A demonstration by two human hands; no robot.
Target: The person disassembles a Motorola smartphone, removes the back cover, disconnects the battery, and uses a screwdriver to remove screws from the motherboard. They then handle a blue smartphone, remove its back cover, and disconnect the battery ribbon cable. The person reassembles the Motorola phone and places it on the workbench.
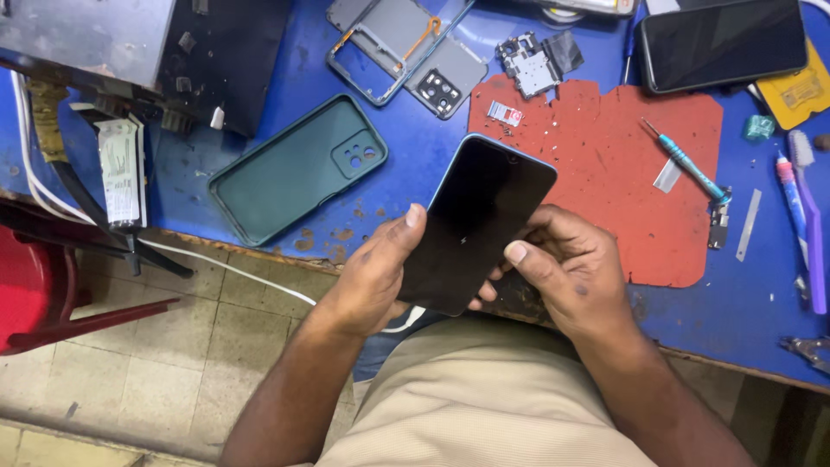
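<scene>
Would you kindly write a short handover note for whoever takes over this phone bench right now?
Left hand: grips the dark phone by its left edge, thumb on the glass.
Right hand: holds the phone's right edge, thumb on the screen.
Phone is screen-up and dark, held above the bench edge.
On the blue bench: green case, grey back frame, small circuit board, screwdriver on the red mat.
Done: the grey back frame lies apart on the bench.
Left: loose parts and case are unfitted.

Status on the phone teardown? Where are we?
Done: grey back frame and small circuit board lie separate on the blue bench; dark green case is off. In hand: both the left hand and right hand hold the black screen-faced phone. Left: parts remain unassembled.
</scene>
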